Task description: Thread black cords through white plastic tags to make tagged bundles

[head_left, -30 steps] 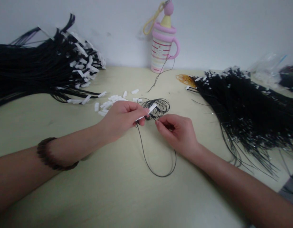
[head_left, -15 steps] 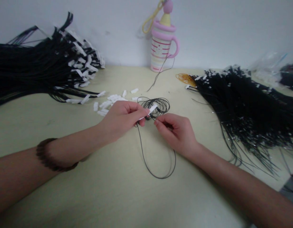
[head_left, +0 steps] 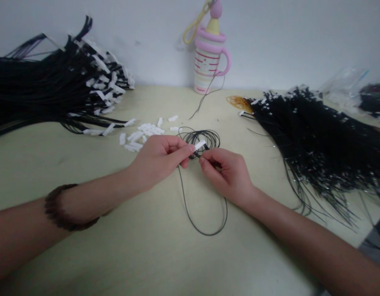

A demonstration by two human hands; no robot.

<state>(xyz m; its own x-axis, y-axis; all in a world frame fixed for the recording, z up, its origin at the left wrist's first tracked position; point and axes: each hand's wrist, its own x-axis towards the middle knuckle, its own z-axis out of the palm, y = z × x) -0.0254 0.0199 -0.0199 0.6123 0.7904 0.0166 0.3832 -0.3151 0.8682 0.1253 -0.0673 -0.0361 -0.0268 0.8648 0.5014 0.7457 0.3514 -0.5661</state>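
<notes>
My left hand (head_left: 165,158) is closed in a pinch on a small white plastic connector (head_left: 200,145), whose far end sticks out past the thumb. Close by on the right, my right hand (head_left: 226,170) pinches a thin black wire just below the connector. Whether the wire enters the connector is too small to tell. A loop of thin black wire (head_left: 205,235) hangs below and between both hands, lying on the table. Behind the fingers lies a loose coil of black wire (head_left: 213,135), partly hidden by my hands.
Loose white connectors (head_left: 148,128) lie in a pile left of the coil. Bundled black wires with white ends (head_left: 38,90) fill the left; another black wire bundle (head_left: 322,139) lies right. A pink-handled cup (head_left: 206,65) stands by the wall, near yellow rubber bands (head_left: 238,102).
The connector between my left fingers has tilted slightly and shows more of its side. Both hands stay almost in place, still pinching. The view has shifted a little.
</notes>
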